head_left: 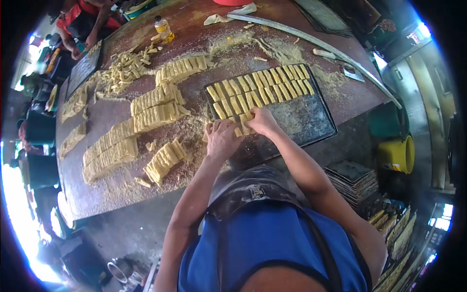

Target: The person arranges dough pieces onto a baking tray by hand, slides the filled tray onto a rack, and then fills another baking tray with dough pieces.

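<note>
A dark baking tray (304, 124) lies near the table's front edge, with two rows of pale dough sticks (267, 95) set side by side on its far part. At the tray's near left corner, my right hand (262, 121) pinches a dough stick (245, 125) at the start of a third row. Close beside it, my left hand (224, 140) is closed over several dough sticks, whose ends peek out at its edges; the palm hides the rest.
Stacked blocks of cut dough sticks (160, 114) and a loose heap (124, 70) cover the left of the floury table (112, 202). A bottle (164, 29), a long metal strip (316, 41) and a scraper (353, 73) lie farther back. Another person (90, 19) works over a tray (83, 68).
</note>
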The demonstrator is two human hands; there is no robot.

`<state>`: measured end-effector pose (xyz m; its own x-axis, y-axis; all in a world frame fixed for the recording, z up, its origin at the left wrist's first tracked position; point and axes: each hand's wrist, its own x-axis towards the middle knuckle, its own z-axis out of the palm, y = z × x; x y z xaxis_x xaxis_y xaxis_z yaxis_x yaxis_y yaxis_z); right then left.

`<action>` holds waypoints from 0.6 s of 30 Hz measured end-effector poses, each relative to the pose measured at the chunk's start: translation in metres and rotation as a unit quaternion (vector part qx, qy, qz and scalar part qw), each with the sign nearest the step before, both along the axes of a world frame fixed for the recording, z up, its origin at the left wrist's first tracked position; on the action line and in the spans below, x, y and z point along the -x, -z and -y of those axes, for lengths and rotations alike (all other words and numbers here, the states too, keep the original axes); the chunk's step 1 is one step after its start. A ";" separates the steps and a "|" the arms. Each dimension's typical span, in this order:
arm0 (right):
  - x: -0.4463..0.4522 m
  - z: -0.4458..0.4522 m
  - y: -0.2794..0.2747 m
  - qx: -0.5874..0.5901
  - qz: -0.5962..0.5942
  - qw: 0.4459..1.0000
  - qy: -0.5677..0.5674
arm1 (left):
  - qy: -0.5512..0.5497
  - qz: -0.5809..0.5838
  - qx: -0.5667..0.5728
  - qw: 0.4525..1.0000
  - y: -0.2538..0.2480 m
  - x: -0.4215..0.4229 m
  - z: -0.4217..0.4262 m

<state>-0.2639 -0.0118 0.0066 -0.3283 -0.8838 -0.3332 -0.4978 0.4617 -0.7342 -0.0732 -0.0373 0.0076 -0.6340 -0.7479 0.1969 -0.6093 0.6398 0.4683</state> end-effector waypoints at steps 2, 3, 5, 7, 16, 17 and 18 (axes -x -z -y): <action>0.001 -0.005 -0.001 0.013 -0.026 0.999 0.027 | 0.019 -0.022 0.003 1.000 0.004 0.002 0.003; 0.002 -0.006 -0.003 0.033 -0.042 0.998 0.046 | 0.024 -0.033 -0.003 0.999 0.005 0.005 0.006; 0.007 -0.006 0.017 0.038 -0.115 0.992 0.028 | 0.075 0.001 -0.011 0.997 0.008 0.011 0.009; 0.009 -0.004 0.028 0.046 -0.168 0.984 0.039 | 0.088 0.032 -0.006 0.996 0.009 0.015 0.011; 0.032 -0.011 0.007 0.021 -0.114 0.990 0.080 | 0.091 -0.027 0.024 0.995 0.013 0.030 0.008; 0.034 -0.011 0.003 0.001 -0.109 0.991 0.073 | 0.089 -0.025 0.024 0.995 0.014 0.033 0.007; 0.036 -0.010 0.006 0.009 -0.144 0.987 0.073 | 0.087 -0.006 0.012 0.996 0.014 0.036 0.006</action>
<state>-0.2999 -0.0019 0.0007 -0.5322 -0.8248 -0.1909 -0.6162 0.5320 -0.5807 -0.1093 -0.0436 -0.0060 -0.7517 -0.6211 0.2216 -0.4825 0.7471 0.4572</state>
